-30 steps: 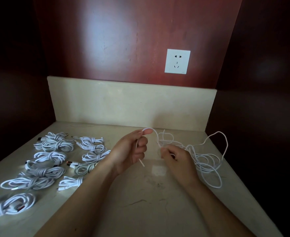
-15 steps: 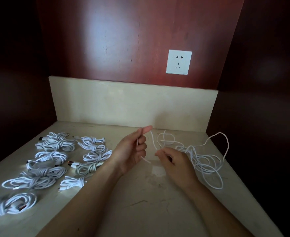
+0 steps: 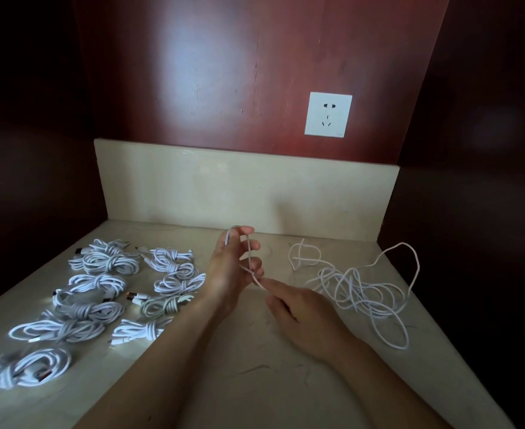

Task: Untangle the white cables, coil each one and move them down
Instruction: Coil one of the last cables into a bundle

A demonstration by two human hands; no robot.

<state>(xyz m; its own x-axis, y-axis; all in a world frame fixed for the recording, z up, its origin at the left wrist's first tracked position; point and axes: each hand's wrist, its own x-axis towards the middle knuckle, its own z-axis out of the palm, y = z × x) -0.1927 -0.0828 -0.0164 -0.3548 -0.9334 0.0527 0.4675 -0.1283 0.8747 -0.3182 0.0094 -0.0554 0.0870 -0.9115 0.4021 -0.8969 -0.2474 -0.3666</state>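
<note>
Fingertips of the right hand [image 3: 304, 311] pinch the white cable [image 3: 248, 252] just beside the left hand [image 3: 228, 274], whose half-curled fingers carry its first loop. Beyond, the loose tangle [image 3: 358, 289] lies on the countertop [image 3: 255, 382]. A hard pull could cinch a knot there or slip that loop off.

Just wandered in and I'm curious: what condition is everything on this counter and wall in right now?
Left hand: holds white cable looped over its fingers.
Right hand: pinches that cable.
Loose cables: tangled heap, right side.
Coiled bundles: tied, lying left.
Wall socket: nothing plugged in.
</note>
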